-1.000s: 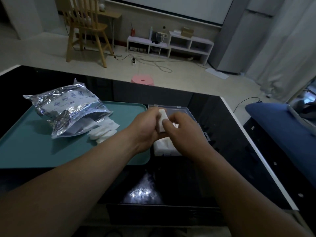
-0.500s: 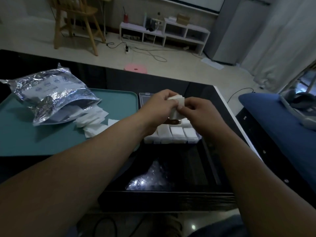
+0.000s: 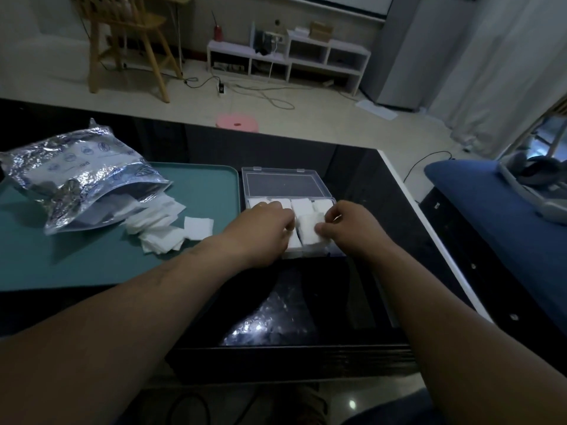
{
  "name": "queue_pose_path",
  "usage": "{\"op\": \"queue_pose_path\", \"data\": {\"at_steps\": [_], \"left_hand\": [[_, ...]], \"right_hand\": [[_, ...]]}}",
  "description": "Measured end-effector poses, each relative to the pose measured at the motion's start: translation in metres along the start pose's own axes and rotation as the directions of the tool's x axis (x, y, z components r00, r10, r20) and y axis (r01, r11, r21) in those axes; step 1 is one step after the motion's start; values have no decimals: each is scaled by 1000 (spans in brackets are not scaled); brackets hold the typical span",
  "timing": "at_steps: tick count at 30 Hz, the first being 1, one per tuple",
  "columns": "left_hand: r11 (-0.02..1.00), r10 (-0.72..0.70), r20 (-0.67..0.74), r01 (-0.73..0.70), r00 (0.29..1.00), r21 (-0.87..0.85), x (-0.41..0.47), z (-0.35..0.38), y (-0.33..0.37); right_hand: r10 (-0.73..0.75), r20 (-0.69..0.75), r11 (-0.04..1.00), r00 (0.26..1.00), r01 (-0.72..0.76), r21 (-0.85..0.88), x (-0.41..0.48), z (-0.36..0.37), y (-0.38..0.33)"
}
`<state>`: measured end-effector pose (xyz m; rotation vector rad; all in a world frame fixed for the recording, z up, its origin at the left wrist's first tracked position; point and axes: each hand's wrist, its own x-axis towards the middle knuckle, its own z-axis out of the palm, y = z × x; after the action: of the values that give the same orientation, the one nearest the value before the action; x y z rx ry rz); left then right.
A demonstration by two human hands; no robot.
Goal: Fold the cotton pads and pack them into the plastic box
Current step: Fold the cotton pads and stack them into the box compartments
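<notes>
A clear plastic box [image 3: 287,183] lies open on the black table, its lid flat behind it. White folded cotton pads fill its near half. My right hand [image 3: 346,228] pinches a folded cotton pad [image 3: 309,230] over the box's front row. My left hand [image 3: 260,230] is curled at the pad's left edge, fingers down among the packed pads. Loose unfolded pads [image 3: 162,230] spill from a silver foil pouch [image 3: 76,179] on the teal tray [image 3: 92,265] at left.
The black glossy table [image 3: 362,185] ends in a white edge on the right. A blue seat [image 3: 497,216] stands beyond that edge. Floor with a pink stool [image 3: 237,122], wooden chair [image 3: 129,41] and white shelf lies behind the table.
Both hands have come down from in front of me to the box, bringing the folded pad onto its front row. The view has tilted, showing the box's open lid.
</notes>
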<state>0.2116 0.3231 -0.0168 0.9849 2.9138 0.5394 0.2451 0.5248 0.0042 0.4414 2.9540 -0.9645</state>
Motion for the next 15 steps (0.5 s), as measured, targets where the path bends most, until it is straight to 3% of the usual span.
{"op": "queue_pose_path", "data": {"at_steps": [9, 15], "left_hand": [[1000, 12, 16, -13, 1000, 15, -1, 1, 2], [971, 166, 4, -164, 986, 174, -1, 5, 9]], "right_hand": [[26, 74, 992, 997, -16, -126, 4, 7, -3], [-64, -11, 985, 998, 61, -163, 2, 11, -5]]}}
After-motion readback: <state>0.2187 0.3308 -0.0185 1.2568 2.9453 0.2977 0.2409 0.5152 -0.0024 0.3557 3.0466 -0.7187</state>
